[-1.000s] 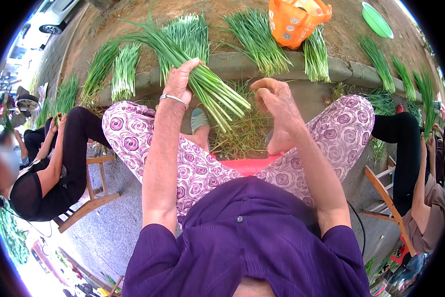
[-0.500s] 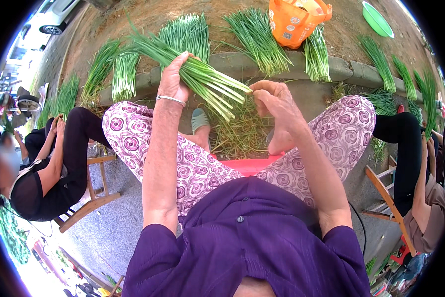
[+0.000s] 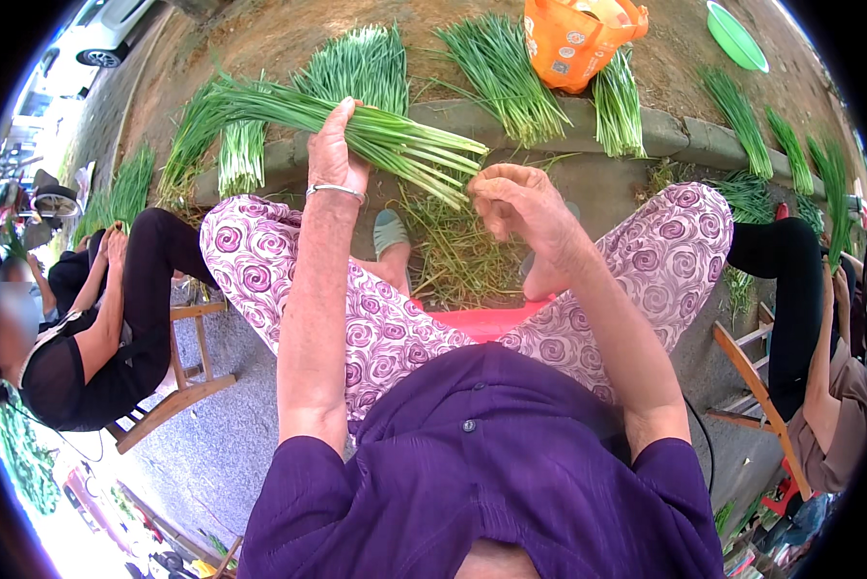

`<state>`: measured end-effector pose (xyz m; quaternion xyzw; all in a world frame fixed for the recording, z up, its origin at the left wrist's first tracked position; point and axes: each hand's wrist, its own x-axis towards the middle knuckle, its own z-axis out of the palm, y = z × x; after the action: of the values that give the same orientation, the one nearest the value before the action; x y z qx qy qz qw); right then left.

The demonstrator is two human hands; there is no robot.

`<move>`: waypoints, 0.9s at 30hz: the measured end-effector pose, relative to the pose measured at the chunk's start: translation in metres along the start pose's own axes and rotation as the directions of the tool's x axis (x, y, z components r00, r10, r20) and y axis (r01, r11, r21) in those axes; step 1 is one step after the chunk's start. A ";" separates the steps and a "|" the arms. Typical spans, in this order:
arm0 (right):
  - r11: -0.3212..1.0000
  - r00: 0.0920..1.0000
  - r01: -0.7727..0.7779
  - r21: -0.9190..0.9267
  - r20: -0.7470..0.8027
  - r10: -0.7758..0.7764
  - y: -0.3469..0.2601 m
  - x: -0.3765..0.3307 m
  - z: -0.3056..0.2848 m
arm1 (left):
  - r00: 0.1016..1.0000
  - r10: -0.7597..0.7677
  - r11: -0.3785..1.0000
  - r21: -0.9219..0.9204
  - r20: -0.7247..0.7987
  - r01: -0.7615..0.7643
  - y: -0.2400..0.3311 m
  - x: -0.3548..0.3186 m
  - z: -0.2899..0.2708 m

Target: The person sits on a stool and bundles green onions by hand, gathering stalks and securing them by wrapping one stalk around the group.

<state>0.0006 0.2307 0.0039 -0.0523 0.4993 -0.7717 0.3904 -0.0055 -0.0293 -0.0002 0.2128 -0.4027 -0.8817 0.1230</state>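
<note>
Just past the patterned trousers (image 3: 255,256), the left hand (image 3: 340,159) grips a bunch of long green stalks (image 3: 409,145), pale ends pointing right. The right hand (image 3: 525,207) curls its fingers narrowly beside those ends; whether they pinch one, I cannot tell. Farther off, an orange bag (image 3: 573,48) stands by green bundles (image 3: 501,77).

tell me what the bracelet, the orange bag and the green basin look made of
Bracelet: probably polished metal, given its silvery shine. Orange bag: perhaps coated fabric or plastic sheet, slightly glossy, with soft folds. Green basin: likely smooth plastic, from its even bright colour.
</note>
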 end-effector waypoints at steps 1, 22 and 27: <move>1.000 1.000 -0.010 0.028 -0.022 0.010 0.001 0.001 0.002 | 1.000 0.005 1.000 0.005 0.013 -0.005 0.000 0.000 -0.001; 0.988 0.990 -0.048 -0.148 -0.135 0.028 0.002 -0.001 0.006 | 0.986 0.123 0.982 0.130 0.109 -0.137 -0.008 -0.016 0.020; 0.987 0.991 -0.040 -0.155 -0.130 0.020 0.001 -0.002 0.008 | 0.987 0.106 0.986 0.116 0.118 -0.119 -0.008 -0.016 0.020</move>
<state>0.0064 0.2261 0.0079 -0.0256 0.5833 -0.7258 0.3638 -0.0010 -0.0050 0.0102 0.1473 -0.4738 -0.8574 0.1367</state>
